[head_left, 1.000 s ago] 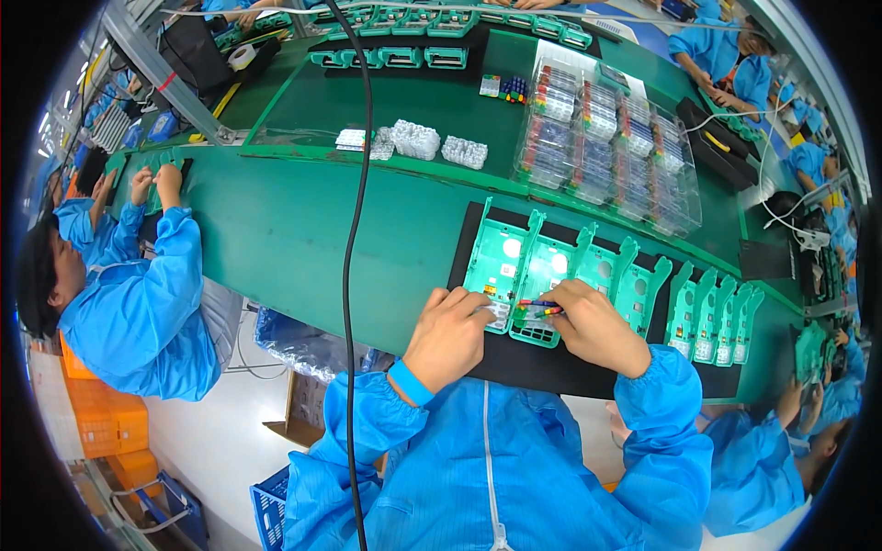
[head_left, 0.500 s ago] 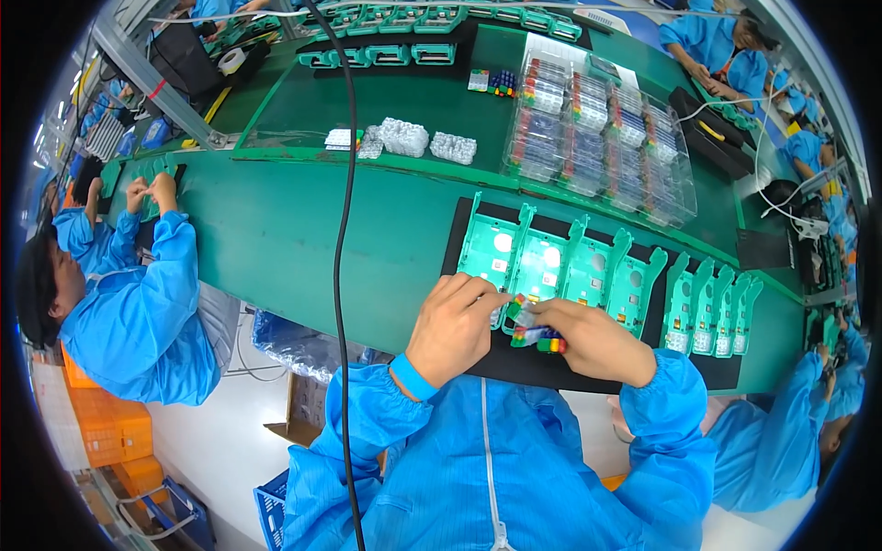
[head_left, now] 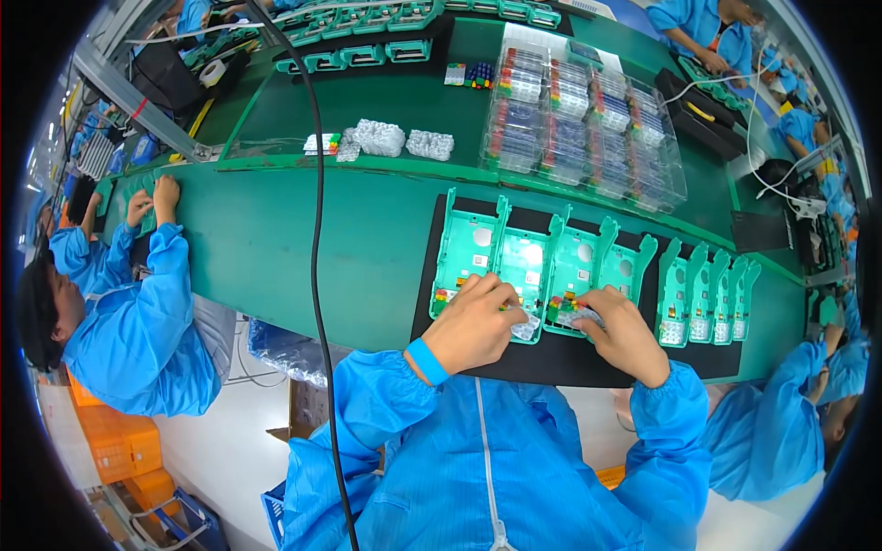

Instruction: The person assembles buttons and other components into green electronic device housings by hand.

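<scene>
Several green plastic housings (head_left: 467,248) stand in a row on a black mat (head_left: 421,275) in front of me. My left hand (head_left: 473,321) is over the lower ends of the first two housings, its fingers pinched on a pale keypad (head_left: 525,326) at the second one's lower end. Part of that keypad is hidden by the fingers. My right hand (head_left: 620,332) holds small keypads with red, yellow and green keys (head_left: 571,310) over the third housing; how many cannot be made out. Coloured keys (head_left: 443,297) show in the first housing beside my left hand.
Narrower green housings (head_left: 700,289) stand on the mat's right. Behind the ledge are a clear plastic tray of keypads (head_left: 583,124), white bubble-like bundles (head_left: 378,138) and more green housings (head_left: 363,57). A black cable (head_left: 319,211) hangs across the view. A co-worker (head_left: 138,312) sits at left.
My hands, close together before, have moved apart. The left has brought a keypad to the second housing, while the right holds the others over the third. The whole view has shifted slightly.
</scene>
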Tool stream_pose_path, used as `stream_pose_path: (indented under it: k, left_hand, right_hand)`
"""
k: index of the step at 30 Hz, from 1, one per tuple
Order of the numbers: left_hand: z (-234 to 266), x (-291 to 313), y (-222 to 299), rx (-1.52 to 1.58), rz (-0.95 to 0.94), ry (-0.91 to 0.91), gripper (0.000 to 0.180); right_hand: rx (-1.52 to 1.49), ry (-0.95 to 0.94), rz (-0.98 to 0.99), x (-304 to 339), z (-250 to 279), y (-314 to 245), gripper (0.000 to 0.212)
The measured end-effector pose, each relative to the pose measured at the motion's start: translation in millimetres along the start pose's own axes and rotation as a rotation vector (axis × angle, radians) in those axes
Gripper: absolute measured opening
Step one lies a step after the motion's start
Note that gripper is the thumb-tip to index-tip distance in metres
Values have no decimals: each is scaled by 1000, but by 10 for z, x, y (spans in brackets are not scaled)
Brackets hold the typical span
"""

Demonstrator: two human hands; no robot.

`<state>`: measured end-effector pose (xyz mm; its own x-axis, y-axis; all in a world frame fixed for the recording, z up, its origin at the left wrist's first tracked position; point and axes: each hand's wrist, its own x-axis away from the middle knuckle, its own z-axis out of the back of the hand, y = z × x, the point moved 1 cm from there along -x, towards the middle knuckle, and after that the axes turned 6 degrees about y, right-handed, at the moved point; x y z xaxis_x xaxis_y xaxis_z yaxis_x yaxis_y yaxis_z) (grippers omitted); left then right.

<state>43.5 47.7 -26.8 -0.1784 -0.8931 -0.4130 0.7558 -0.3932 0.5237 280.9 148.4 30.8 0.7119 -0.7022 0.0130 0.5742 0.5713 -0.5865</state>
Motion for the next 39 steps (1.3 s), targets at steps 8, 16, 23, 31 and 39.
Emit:
stream_pose_path:
  k: [8, 16, 23, 31, 39]
  left_hand:
    - [28, -103, -43, 108, 64, -156, 23]
    - [83, -34, 68, -119, 45, -31, 15]
    - [161, -28, 248, -18, -22, 77, 21]
    - [87, 62, 242, -55, -14, -71, 27]
    - [146, 46, 281, -151, -54, -167, 23]
  right_hand:
    - [-9, 14, 117, 53, -86, 55, 21]
    - [110, 49, 284, 293, -182, -61, 23]
    - [40, 35, 179, 332, -219, -38, 29]
    - [-90, 144, 65, 350, 252, -18, 43]
    - [113, 134, 54, 409, 122, 340, 44]
